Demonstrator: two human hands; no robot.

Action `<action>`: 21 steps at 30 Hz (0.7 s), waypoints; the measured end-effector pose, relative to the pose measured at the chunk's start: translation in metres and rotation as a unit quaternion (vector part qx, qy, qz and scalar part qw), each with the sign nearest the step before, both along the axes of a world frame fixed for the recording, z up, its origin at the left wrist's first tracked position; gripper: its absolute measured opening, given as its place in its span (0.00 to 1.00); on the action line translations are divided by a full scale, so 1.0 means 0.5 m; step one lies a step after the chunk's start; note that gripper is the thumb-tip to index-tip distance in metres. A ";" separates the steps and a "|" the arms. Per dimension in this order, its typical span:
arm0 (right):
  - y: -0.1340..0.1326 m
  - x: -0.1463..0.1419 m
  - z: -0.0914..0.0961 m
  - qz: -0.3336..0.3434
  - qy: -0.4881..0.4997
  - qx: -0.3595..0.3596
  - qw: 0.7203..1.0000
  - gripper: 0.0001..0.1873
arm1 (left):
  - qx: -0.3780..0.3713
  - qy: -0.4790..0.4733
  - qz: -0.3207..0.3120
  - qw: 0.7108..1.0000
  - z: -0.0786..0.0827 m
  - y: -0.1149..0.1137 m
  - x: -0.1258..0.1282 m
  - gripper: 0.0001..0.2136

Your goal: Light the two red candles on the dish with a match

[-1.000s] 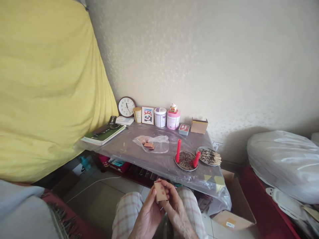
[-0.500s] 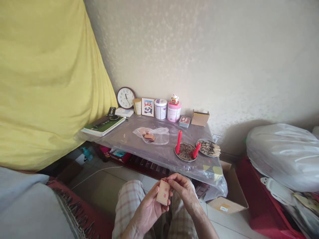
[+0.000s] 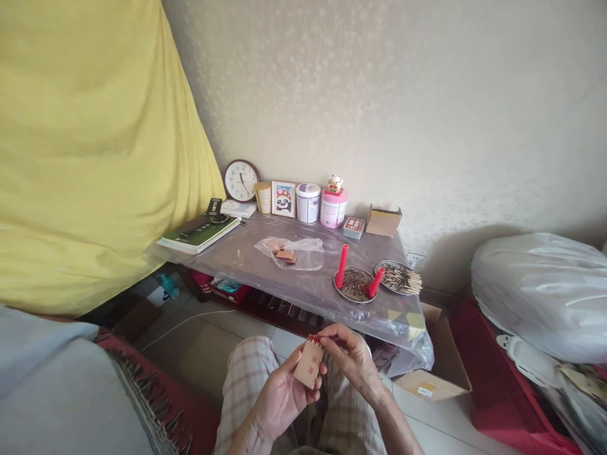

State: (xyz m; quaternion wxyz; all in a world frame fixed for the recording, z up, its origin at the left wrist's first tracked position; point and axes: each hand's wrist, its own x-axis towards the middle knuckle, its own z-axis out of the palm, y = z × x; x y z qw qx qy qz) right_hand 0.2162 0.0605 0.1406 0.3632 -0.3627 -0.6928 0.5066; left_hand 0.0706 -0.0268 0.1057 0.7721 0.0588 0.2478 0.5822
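Observation:
Above my lap, my left hand point(image 3: 286, 393) holds a matchbox point(image 3: 309, 364) with its printed face up. The box's far end is slid partly out, and several red match heads point(image 3: 315, 340) show there. My right hand point(image 3: 349, 354) is at that end with thumb and index finger closed together against the matches; whether a match is pinched between them I cannot make out. On the table point(image 3: 237, 253) beyond stand two red candles point(image 3: 342, 265) on a round metal plate point(image 3: 355, 297). Beside it, a second plate point(image 3: 401, 278) carries many burnt matchsticks.
A clear plastic bag point(image 3: 308, 251) with more matchboxes point(image 3: 286, 256) lies mid-table. Along the wall stand a clock point(image 3: 241, 181), a panda picture point(image 3: 283, 200), tins point(image 3: 308, 203) and a small carton point(image 3: 384, 221). A cardboard box point(image 3: 443, 366) sits on the floor at right.
The matchbox has been slid further open, so more match heads show at its far end. My right fingers stay at that end. The view has shifted slightly.

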 end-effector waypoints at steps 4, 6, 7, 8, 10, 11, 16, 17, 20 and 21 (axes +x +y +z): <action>0.011 0.011 0.020 0.082 -0.096 0.172 0.977 0.14 | -0.021 0.021 -0.004 1.000 0.003 -0.002 -0.001 0.09; 0.014 0.013 0.031 0.114 -0.142 0.210 0.960 0.17 | -0.021 0.027 -0.002 0.999 -0.001 -0.004 0.000 0.10; 0.015 0.014 0.035 0.124 -0.164 0.225 0.952 0.18 | -0.020 0.028 -0.003 0.999 -0.002 -0.004 0.000 0.10; 0.016 0.014 0.040 0.134 -0.183 0.238 0.944 0.19 | -0.021 0.029 -0.003 0.999 -0.004 -0.005 0.000 0.10; 0.017 0.015 0.046 0.153 -0.216 0.259 0.929 0.20 | -0.020 0.034 -0.006 0.999 -0.003 -0.004 -0.001 0.10; 0.018 0.015 0.050 0.162 -0.229 0.267 0.922 0.20 | -0.020 0.038 -0.007 0.999 -0.002 -0.004 -0.002 0.10; 0.025 0.018 0.064 0.197 -0.256 0.293 0.900 0.19 | -0.015 0.061 -0.008 0.998 0.001 -0.005 -0.003 0.10; 0.026 0.018 0.066 0.201 -0.257 0.295 0.898 0.18 | -0.009 0.063 -0.010 0.998 -0.001 -0.005 -0.003 0.10; 0.030 0.016 0.073 0.207 -0.266 0.309 0.889 0.18 | 0.008 0.061 -0.018 0.998 -0.014 -0.008 -0.004 0.12; 0.031 0.015 0.075 0.210 -0.271 0.315 0.885 0.18 | 0.009 0.061 -0.019 0.998 -0.017 -0.008 -0.005 0.13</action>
